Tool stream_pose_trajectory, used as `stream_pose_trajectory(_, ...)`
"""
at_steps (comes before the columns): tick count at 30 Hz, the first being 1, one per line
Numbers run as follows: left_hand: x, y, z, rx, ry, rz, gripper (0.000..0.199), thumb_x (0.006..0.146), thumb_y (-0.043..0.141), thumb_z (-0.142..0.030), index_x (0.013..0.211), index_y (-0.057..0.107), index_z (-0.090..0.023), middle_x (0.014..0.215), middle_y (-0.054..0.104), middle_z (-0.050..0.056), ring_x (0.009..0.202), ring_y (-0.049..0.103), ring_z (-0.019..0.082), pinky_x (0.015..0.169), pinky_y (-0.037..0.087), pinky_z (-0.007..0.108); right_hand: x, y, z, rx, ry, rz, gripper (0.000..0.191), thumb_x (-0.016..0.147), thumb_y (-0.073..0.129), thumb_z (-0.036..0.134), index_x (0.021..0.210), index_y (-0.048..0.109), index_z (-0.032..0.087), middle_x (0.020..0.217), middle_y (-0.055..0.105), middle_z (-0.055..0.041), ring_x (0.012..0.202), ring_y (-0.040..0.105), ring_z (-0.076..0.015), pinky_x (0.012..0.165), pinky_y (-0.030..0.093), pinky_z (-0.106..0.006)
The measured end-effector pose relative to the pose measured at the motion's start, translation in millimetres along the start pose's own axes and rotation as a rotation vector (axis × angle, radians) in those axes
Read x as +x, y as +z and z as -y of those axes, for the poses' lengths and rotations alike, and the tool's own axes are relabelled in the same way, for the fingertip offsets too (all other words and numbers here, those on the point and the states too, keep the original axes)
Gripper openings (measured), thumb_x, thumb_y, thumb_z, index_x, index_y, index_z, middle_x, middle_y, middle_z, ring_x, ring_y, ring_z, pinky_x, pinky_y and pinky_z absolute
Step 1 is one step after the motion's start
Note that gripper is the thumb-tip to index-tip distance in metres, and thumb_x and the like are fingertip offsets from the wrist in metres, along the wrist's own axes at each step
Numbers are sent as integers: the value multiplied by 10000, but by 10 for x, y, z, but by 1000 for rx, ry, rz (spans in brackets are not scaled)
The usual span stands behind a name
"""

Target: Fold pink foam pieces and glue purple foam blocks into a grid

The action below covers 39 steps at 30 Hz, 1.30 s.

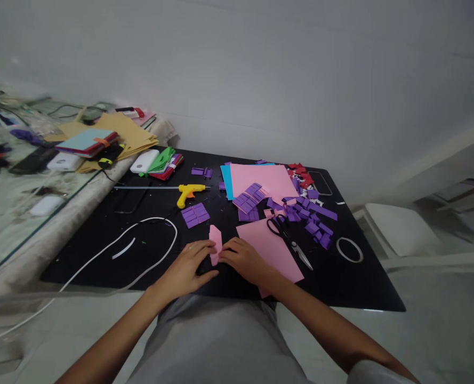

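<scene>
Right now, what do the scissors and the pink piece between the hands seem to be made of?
Scissors: blades likely smooth metal, being silvery; handles perhaps plastic, being black, finish unclear. Pink piece: probably paper or thin foam, matte; it looks thin, without shine.

Plain grey clothes (221, 344) are worn with a short right sleeve (375, 373). A small ring (190, 247) shows on the left hand (191, 266).

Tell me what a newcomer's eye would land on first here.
Probably the bright yellow glue gun, left of centre on the black tabletop. Next, perhaps, the large pink paper sheet toward the back, overlapping a blue sheet, and the small folded pink paper between the left hand and right hand.
</scene>
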State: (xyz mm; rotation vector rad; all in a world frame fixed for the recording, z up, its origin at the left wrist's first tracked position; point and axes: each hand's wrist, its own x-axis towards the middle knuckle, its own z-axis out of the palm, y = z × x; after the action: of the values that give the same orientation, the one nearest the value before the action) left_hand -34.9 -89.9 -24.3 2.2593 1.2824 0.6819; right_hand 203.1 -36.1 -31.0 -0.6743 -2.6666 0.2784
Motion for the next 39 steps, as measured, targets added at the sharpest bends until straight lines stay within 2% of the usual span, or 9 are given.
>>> stream_pose_trajectory(4,17,5,29,-18,6,-6,327,947,733,-357,1233,663,-214,1410,658,132,1310,625,305,1115,497,518,23,-20,-26,31,32,9,106,1019,655,186,1018,761,187,1057,754,-52,998,639,-193,908,507,-324)
stream_pose_trajectory(9,48,10,32,-46,-12,-21,215,995,673,-341,1171,676,-219,1372,684,109,1263,647,279,1083,500,491,51,16,-6,-65,-8,51,228,1090,505,195,1014,715,145,1026,725,-107,975,613,-227,887,498,-372)
stream_pose_trajectory(14,141,35,1,-77,-55,-75,158,1054,553,-281,1030,691,-209,1205,746,83,1125,687,248,997,521,449,84,92,45,-86,88,-17,300,1114,421,236,980,672,140,966,692,-122,927,577,-248,843,488,-389)
stream_pose_trajectory(18,192,62,29,-125,-62,-114,126,1027,583,-247,948,673,-206,1109,755,68,1063,684,235,974,530,422,100,89,47,-31,119,-29,256,1096,467,231,974,675,145,948,683,-115,912,574,-249,844,490,-396)
stream_pose_trajectory(23,172,59,68,-192,-67,-136,66,998,627,-238,955,669,-209,1110,749,62,1070,678,223,975,530,401,84,75,2,169,145,-87,81,1020,640,204,993,704,162,983,693,-92,945,611,-230,862,526,-376)
stream_pose_trajectory(27,166,35,44,-203,-61,-122,129,990,647,-266,1105,685,-221,1157,742,69,1111,665,230,1006,518,416,72,91,-12,239,154,-158,92,1016,652,217,995,730,173,1043,709,-108,996,642,-236,898,560,-403)
stream_pose_trajectory(30,193,13,7,-220,-55,-116,124,1008,606,-286,1029,709,-221,1155,737,73,1120,660,236,1021,499,421,54,69,-12,291,150,-178,92,990,678,222,1055,740,198,1146,715,-127,1112,656,-262,968,568,-450)
stream_pose_trajectory(35,282,-81,-56,-414,-201,-137,183,990,608,-349,949,711,-204,1008,748,49,935,680,200,879,514,339,36,27,-37,385,122,-189,519,879,687,95,1380,626,218,1404,667,-155,1359,594,-288,1139,496,-518)
stream_pose_trajectory(39,368,-203,-77,-624,-330,-129,271,932,671,-456,900,707,-189,803,695,4,758,630,166,743,480,284,111,-7,-35,425,163,-330,289,962,688,194,1247,706,238,1243,772,-119,1271,677,-267,1086,534,-481)
